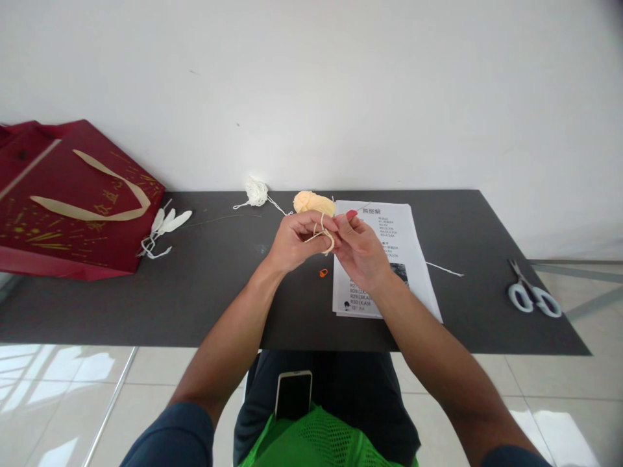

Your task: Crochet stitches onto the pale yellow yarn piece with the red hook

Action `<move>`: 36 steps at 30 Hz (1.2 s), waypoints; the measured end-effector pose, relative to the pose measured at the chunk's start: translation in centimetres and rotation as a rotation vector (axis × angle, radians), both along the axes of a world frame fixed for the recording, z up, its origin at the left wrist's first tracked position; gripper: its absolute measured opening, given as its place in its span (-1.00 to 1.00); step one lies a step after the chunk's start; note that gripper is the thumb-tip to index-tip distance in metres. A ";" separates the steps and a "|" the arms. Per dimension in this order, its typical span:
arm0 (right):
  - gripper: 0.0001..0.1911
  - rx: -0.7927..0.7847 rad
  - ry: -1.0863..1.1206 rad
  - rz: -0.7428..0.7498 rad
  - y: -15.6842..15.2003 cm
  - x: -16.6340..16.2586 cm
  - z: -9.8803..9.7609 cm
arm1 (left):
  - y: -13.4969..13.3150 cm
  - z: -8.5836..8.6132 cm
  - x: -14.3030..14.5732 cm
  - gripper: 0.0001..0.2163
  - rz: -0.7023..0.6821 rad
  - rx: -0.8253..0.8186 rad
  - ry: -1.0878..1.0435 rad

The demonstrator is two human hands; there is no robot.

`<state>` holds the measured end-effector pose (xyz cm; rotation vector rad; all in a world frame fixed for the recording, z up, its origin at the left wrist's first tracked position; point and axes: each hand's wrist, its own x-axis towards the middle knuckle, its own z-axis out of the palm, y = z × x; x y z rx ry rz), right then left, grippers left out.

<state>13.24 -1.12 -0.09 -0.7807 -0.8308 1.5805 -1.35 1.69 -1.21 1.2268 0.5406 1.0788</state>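
Both my hands meet above the dark table, in front of a ball of pale yellow yarn (311,202). My left hand (291,241) is closed on a pale yellow yarn strand (330,242), which loops around its fingers. Pinched in my right hand (363,251) is a crochet hook (351,215) with a red grip; its thin shaft seems to point left into the yarn, partly hidden by fingers. An orange stitch marker (323,273) lies just below the hands. Printed pattern sheets (360,295) rest beneath my right hand and forearm.
Scissors (533,292) lie at the right end of the table (204,298). A ball of white yarn (256,192) sits against the wall. White leaf-shaped pieces with strings (168,224) lie beside a red gift bag (73,207) at left. A phone (293,395) rests on my lap.
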 end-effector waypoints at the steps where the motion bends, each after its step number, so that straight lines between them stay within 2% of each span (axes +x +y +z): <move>1: -0.56 0.004 0.011 0.004 0.0 0.0 0.0 | 0.0 -0.1 0.1 -0.72 0.011 0.002 -0.013; 5: -0.61 0.022 0.008 0.002 0.1 0.3 -0.2 | -0.1 -0.2 0.3 -0.74 0.051 0.029 -0.057; 9: -0.62 0.004 -0.090 -0.022 0.5 0.9 -0.4 | 0.0 0.2 0.3 -0.71 0.084 0.040 -0.034; 12: -0.70 0.024 -0.309 -0.118 0.9 1.5 -0.9 | 0.0 0.4 0.1 -0.72 0.119 0.056 -0.037; 14: -0.76 0.083 -0.590 -0.138 1.1 1.9 -1.2 | 0.2 0.3 0.0 -0.73 0.143 0.075 -0.051; 16: -0.82 0.171 -0.921 -0.013 1.1 2.2 -1.4 | 0.4 0.0 -0.1 -0.75 0.172 0.103 -0.053; 18: -0.89 0.254 -1.182 0.201 0.9 2.5 -1.4 | 0.8 -0.4 -0.1 -0.72 0.189 0.168 -0.062; 20: -0.93 0.316 -1.328 0.384 0.7 2.7 -1.5 | 1.2 -0.8 0.0 -0.74 0.195 0.224 -0.073; 23: -0.93 0.386 -1.414 0.525 0.5 2.8 -1.7 | 1.4 -1.1 0.2 -0.72 0.197 0.247 -0.053; 28: -0.90 0.443 -1.453 0.605 0.6 2.7 -2.5 | 1.3 -0.9 0.3 -0.75 0.193 0.242 -0.032; 36: -0.84 0.408 -1.459 0.610 0.7 2.3 -2.8 | 1.3 -1.0 0.4 -0.73 0.206 0.185 -0.005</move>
